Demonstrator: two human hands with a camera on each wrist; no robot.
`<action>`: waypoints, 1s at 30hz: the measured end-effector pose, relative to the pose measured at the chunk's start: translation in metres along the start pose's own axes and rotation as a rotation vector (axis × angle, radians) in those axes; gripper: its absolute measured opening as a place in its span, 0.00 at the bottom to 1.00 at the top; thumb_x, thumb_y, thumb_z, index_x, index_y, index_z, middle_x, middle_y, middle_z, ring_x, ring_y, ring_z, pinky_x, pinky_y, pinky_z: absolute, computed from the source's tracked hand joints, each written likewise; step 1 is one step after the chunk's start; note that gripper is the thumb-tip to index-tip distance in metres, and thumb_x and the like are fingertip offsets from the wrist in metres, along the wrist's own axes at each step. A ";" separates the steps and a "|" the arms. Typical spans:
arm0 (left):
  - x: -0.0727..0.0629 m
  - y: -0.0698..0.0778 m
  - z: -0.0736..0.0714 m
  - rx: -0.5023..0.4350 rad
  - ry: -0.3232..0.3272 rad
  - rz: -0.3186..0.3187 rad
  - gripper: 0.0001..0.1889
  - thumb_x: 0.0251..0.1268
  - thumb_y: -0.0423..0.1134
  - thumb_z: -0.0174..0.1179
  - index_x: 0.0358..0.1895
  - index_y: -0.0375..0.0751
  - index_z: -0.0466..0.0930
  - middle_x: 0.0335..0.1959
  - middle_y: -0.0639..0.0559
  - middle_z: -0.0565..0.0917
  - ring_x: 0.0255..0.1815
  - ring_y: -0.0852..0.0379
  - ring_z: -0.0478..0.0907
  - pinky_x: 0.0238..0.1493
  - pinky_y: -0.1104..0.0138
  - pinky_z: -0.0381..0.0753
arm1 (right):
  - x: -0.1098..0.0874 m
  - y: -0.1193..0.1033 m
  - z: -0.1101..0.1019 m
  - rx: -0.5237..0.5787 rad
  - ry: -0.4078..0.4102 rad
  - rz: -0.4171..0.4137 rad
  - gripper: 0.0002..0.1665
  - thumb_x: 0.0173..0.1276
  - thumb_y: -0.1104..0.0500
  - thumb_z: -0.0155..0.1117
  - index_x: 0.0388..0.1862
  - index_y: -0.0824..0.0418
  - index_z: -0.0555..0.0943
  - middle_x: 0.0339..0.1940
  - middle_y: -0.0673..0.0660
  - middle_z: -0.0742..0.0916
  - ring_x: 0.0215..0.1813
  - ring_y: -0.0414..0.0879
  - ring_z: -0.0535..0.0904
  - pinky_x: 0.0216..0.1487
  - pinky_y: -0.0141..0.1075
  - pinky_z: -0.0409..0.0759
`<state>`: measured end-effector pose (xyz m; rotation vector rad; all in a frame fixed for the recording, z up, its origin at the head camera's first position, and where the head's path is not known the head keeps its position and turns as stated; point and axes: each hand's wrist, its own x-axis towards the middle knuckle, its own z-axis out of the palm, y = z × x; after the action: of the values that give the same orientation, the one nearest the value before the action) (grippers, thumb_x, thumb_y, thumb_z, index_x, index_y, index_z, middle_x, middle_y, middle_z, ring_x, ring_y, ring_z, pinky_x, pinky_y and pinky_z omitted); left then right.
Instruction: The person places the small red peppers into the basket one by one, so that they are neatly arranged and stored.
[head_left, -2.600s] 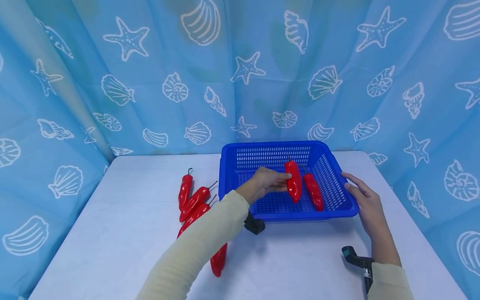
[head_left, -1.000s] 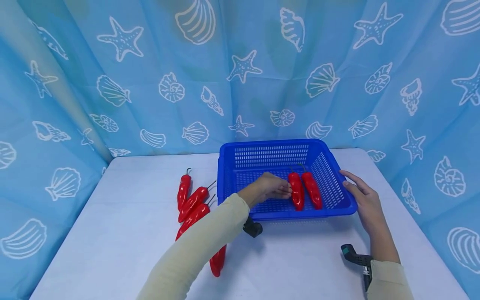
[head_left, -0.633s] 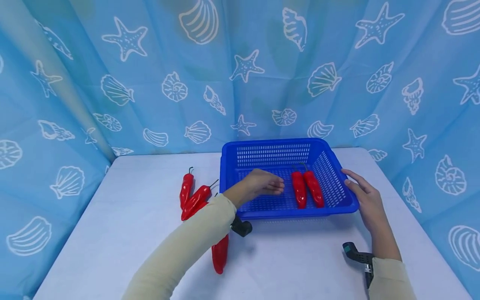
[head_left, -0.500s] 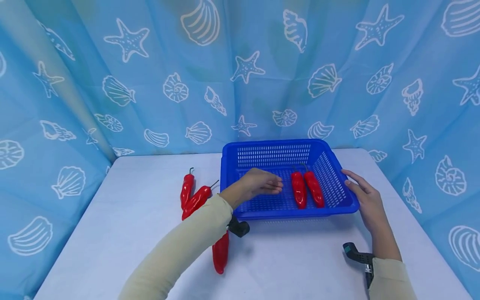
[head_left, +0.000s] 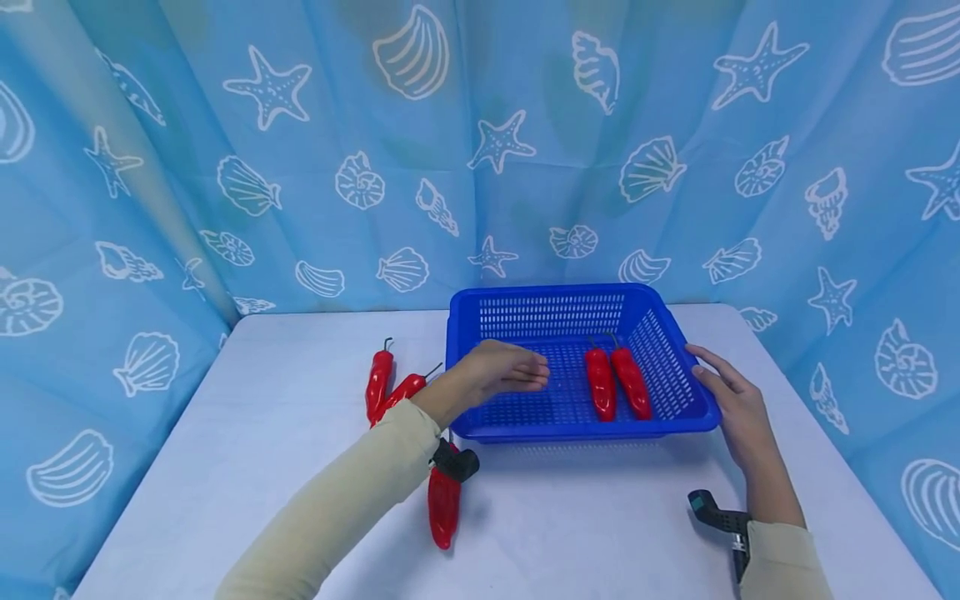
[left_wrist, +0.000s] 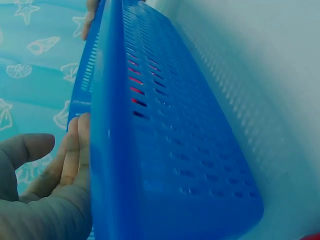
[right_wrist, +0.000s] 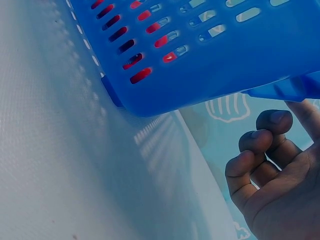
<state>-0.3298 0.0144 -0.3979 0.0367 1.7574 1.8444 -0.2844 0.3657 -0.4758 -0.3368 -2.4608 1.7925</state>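
Observation:
My left hand (head_left: 501, 372) hangs over the left part of a blue plastic basket (head_left: 547, 292), its fingers extended and holding nothing. In the left wrist view its thumb stands apart from the fingers, behind the near rim. My right hand (head_left: 738, 410) holds the basket's right rim by thumb and forefinger; the right wrist view shows its other fingers curled below the rim. Two red chili peppers (head_left: 601, 385) lie side by side at the right of the basket floor. Left of the basket, more red chilies (head_left: 378, 382) lie on the table, partly hidden by my left sleeve.
One red chili (head_left: 444, 510) lies below my left wrist camera (head_left: 454, 460), near the basket's front left corner. A white cloth covers the table (head_left: 247, 400). A blue curtain (head_left: 480, 125) with shell prints hangs close behind the basket.
The left hand set a chili beside the other one in the basket and let go. It has since drawn back leftward. The right hand keeps its place on the rim.

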 end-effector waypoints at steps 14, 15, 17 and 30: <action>-0.026 -0.005 -0.018 -0.011 -0.005 0.015 0.16 0.78 0.36 0.53 0.58 0.27 0.79 0.50 0.36 0.85 0.51 0.45 0.85 0.59 0.56 0.80 | 0.000 0.001 -0.001 -0.019 -0.007 0.002 0.36 0.74 0.31 0.48 0.78 0.37 0.63 0.79 0.63 0.62 0.73 0.67 0.63 0.64 0.52 0.71; -0.028 -0.006 -0.019 -0.002 -0.002 0.020 0.16 0.78 0.36 0.53 0.58 0.28 0.79 0.51 0.36 0.85 0.51 0.45 0.85 0.59 0.55 0.79 | 0.000 0.001 0.000 -0.014 -0.009 0.002 0.36 0.74 0.32 0.49 0.78 0.37 0.63 0.79 0.63 0.62 0.74 0.68 0.63 0.65 0.53 0.70; -0.033 -0.008 -0.023 0.002 0.004 0.021 0.16 0.77 0.36 0.53 0.59 0.29 0.79 0.53 0.35 0.84 0.52 0.44 0.85 0.61 0.54 0.77 | 0.000 0.001 0.001 -0.006 -0.010 0.005 0.36 0.74 0.32 0.49 0.78 0.37 0.62 0.80 0.64 0.61 0.74 0.68 0.62 0.66 0.58 0.68; -0.054 -0.008 -0.038 -0.010 -0.004 0.058 0.16 0.76 0.37 0.54 0.60 0.32 0.78 0.53 0.37 0.84 0.57 0.42 0.82 0.57 0.59 0.80 | 0.000 0.002 0.000 -0.024 0.000 -0.004 0.36 0.75 0.31 0.48 0.79 0.37 0.62 0.79 0.63 0.62 0.73 0.67 0.63 0.64 0.53 0.69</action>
<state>-0.2968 -0.0433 -0.3906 0.0885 1.7611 1.8932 -0.2840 0.3661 -0.4781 -0.3333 -2.4833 1.7627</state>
